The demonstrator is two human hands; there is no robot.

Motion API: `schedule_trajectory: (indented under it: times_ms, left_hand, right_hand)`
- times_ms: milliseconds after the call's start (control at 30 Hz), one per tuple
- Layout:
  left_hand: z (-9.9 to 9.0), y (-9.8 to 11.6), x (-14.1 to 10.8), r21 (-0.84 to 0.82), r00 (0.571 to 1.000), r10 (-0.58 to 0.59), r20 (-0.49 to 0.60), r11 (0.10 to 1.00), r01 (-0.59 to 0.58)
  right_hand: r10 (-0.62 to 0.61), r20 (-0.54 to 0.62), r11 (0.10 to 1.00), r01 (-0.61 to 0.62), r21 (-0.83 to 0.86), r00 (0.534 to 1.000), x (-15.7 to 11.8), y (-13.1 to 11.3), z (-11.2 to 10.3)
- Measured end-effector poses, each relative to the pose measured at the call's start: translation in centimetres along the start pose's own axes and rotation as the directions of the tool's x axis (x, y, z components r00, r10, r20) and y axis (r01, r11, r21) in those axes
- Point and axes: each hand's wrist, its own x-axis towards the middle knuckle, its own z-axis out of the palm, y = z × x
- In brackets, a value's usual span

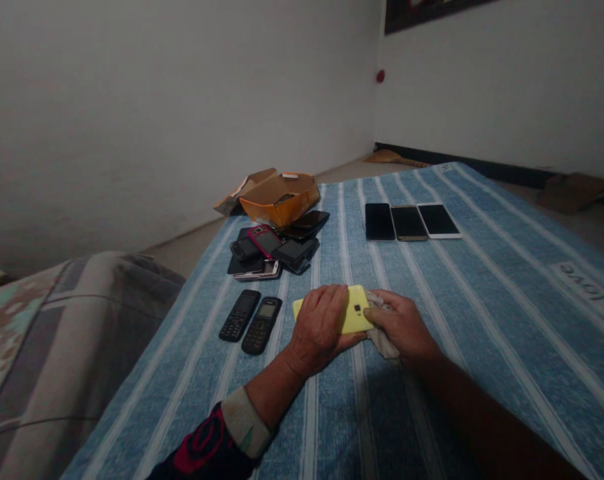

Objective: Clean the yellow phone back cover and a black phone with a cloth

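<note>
A yellow smartphone [353,312] is held back side up, its small dark camera visible, above the blue striped cloth [332,413]. My left hand [319,320] wraps over its left part, the fingers closed round it. At its right end my right hand [399,323] is closed, the thumb on the phone's edge. A crumpled pale cloth [383,343] is bunched between the right fingers and the phone. To the left of my left hand lie two dark keypad phones, one [240,315] beside the other [262,325].
A pile of several mixed phones [267,241] lies before an open orange cardboard box [279,200]. Three smartphones sit in a row at the far right: black [380,221], gold [409,223] and white [439,221]. Grey-striped fabric [92,333] covers something at left.
</note>
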Motion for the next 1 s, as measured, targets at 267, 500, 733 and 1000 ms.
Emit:
schedule_trajectory:
  times_ms: [267, 500, 733, 1000]
  left_hand:
    - [0.04, -0.04, -0.05, -0.002, 1.000, 0.016, -0.010, 1.000, -0.016]
    - [0.02, 0.02, -0.01, -0.007, 1.000, 0.004, -0.007, 1.000, -0.004]
    - [0.17, -0.06, -0.06, 0.001, 1.000, 0.007, -0.008, 1.000, -0.007]
    - [0.09, -0.01, 0.12, -0.014, 1.000, 0.009, -0.007, 1.000, -0.009]
  right_hand:
    - [0.013, 0.011, 1.000, -0.014, 0.020, 1.000, 0.07, 0.16, -0.12]
    - [0.008, 0.007, 1.000, -0.008, 0.026, 1.000, -0.09, 0.11, -0.17]
    - [0.013, 0.020, 0.999, -0.014, 0.043, 1.000, 0.06, 0.34, -0.23]
    - [0.007, -0.014, 1.000, -0.007, 0.014, 1.000, -0.05, 0.05, -0.13]
